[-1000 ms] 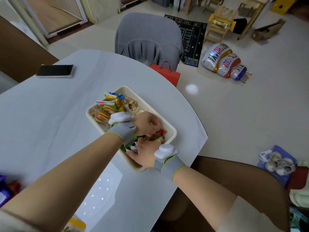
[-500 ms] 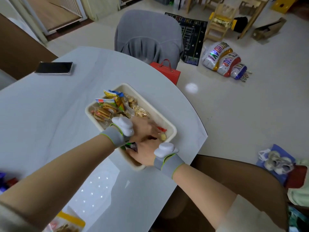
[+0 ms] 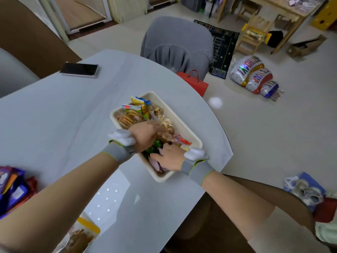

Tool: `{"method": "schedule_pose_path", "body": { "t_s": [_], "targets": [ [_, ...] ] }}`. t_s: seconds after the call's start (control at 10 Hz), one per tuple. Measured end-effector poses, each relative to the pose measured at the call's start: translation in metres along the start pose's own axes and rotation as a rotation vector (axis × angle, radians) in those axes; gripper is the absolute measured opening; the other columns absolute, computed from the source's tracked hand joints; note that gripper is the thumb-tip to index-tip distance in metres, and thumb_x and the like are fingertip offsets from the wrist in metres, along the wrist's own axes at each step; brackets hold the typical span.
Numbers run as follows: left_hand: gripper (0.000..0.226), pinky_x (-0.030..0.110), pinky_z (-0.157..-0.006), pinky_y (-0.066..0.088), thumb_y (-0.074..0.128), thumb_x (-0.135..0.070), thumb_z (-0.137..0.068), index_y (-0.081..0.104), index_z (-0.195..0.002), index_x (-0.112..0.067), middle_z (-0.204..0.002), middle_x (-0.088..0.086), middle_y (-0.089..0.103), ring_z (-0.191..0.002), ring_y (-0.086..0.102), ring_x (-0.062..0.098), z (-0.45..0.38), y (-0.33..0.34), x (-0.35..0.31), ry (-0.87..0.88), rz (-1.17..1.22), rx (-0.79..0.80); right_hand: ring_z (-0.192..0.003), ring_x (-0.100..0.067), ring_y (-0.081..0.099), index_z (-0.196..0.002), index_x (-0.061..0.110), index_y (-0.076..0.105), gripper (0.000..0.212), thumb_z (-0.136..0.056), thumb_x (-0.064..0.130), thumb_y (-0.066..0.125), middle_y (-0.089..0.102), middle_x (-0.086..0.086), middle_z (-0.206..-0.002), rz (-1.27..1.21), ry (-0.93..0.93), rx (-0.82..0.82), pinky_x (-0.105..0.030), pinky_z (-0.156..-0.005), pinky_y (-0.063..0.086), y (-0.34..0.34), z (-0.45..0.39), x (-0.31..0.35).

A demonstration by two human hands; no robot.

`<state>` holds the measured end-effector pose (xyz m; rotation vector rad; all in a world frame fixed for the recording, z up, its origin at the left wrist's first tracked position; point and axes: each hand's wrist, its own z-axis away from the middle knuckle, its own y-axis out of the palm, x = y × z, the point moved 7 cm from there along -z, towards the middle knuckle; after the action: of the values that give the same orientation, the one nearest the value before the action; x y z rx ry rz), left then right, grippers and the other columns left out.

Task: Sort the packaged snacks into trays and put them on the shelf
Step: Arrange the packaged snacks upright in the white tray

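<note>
A cream tray (image 3: 189, 136) near the bench's (image 3: 63, 115) right edge holds packaged snacks (image 3: 134, 115): biscuits, nuts, bright wrappers. Both hands reach into its near end. The left hand (image 3: 145, 136) lies over the packets, the right hand (image 3: 170, 157) beside it; what either grip holds is hidden.
</note>
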<state>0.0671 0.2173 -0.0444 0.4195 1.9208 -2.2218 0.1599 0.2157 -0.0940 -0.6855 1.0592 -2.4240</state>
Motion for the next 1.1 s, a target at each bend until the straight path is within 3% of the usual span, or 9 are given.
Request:
{"method": "schedule_pose_path", "body": {
  "t_s": [0.1,0.2,0.3,0.5,0.6,0.7,0.8,0.9,1.1],
  "targets": [
    [0.040,0.033,-0.112,0.030,0.039,-0.020,-0.097,0.055,-0.133,-0.011,-0.141,0.006,0.051,-0.134,0.042,0.025,0.042,0.018,0.013,-0.005,-0.126,0.013,-0.104,-0.034,0.055,-0.103,0.007,0.045,0.037,-0.093,0.043,0.045,0.058,-0.018,-0.112,-0.020,-0.040,-0.054,-0.035,-0.075,0.039,-0.002,0.009,0.003],
    [0.050,0.050,-0.099,0.045,0.026,-0.039,-0.096,0.069,-0.109,-0.017,-0.121,-0.001,0.066,-0.116,0.061,0.026,0.070,0.039,-0.008,0.162,-0.153,-0.012,-0.122,-0.034,0.044,-0.122,0.000,0.041,0.039,-0.099,0.032,0.038,0.047,-0.020,-0.128,0.108,-0.158,-0.036,-0.043,-0.096,0.041,0.010,0.021,0.012],
    [0.066,0.050,-0.098,0.045,0.008,-0.044,-0.100,0.069,-0.110,-0.019,-0.118,-0.004,0.068,-0.113,0.063,0.019,0.081,0.051,-0.016,0.157,-0.230,0.035,-0.128,-0.034,0.038,-0.136,-0.006,0.031,0.046,-0.101,0.023,0.033,0.035,-0.020,-0.140,0.197,-0.210,-0.020,-0.043,-0.098,0.039,0.010,0.027,0.021],
    [0.057,0.048,-0.114,0.021,0.019,-0.045,-0.090,0.061,-0.122,-0.023,-0.132,-0.006,0.059,-0.128,0.051,0.021,0.084,0.056,-0.018,0.175,-0.214,0.035,-0.122,-0.033,0.046,-0.134,-0.001,0.040,0.038,-0.100,0.015,0.035,0.044,-0.020,-0.135,0.121,-0.222,-0.057,-0.035,-0.096,0.039,-0.008,0.049,0.019],
    [0.079,0.040,-0.119,0.009,-0.002,-0.054,-0.082,0.047,-0.136,-0.026,-0.150,-0.007,0.039,-0.143,0.026,0.018,0.086,0.051,-0.013,0.118,-0.111,0.184,-0.105,-0.035,0.056,-0.108,0.004,0.054,0.027,-0.101,0.019,0.033,0.056,-0.020,-0.111,0.136,-0.230,-0.004,-0.034,-0.080,0.041,-0.010,0.045,0.016],
    [0.046,0.034,-0.094,0.045,0.033,-0.039,-0.093,0.061,-0.123,-0.019,-0.125,0.001,0.061,-0.117,0.054,0.024,0.072,-0.004,0.021,-0.108,0.126,-0.151,-0.085,-0.035,0.058,-0.073,0.012,0.052,0.028,-0.097,0.019,0.038,0.061,-0.015,-0.083,0.068,-0.213,-0.252,-0.037,-0.072,0.046,-0.073,0.023,0.019],
    [0.039,0.036,-0.093,0.044,0.053,-0.025,-0.091,0.054,-0.130,-0.019,-0.130,0.004,0.055,-0.119,0.051,0.026,0.067,-0.034,0.062,-0.406,0.231,-0.299,-0.096,-0.035,0.061,-0.107,0.013,0.064,0.025,-0.092,0.016,0.044,0.068,-0.013,-0.104,0.006,-0.265,-0.472,-0.041,-0.082,0.050,-0.121,0.000,0.037],
    [0.050,0.039,-0.097,0.041,0.061,-0.029,-0.087,0.048,-0.134,-0.017,-0.136,0.009,0.043,-0.123,0.044,0.030,0.052,-0.043,0.085,-0.577,0.284,-0.335,-0.105,-0.034,0.056,-0.128,0.018,0.052,0.039,-0.090,0.009,0.046,0.054,-0.010,-0.126,0.058,-0.350,-0.444,-0.039,-0.085,0.047,-0.139,-0.043,0.068],
    [0.069,0.037,-0.105,0.032,0.060,-0.050,-0.083,0.038,-0.141,-0.020,-0.146,0.006,0.036,-0.129,0.037,0.030,0.018,-0.020,0.091,-0.626,0.137,-0.265,-0.113,-0.033,0.048,-0.129,0.019,0.046,0.045,-0.087,0.005,0.050,0.047,-0.009,-0.124,0.222,-0.428,-0.352,-0.041,-0.083,0.047,-0.121,-0.089,0.080]
  ]
}}
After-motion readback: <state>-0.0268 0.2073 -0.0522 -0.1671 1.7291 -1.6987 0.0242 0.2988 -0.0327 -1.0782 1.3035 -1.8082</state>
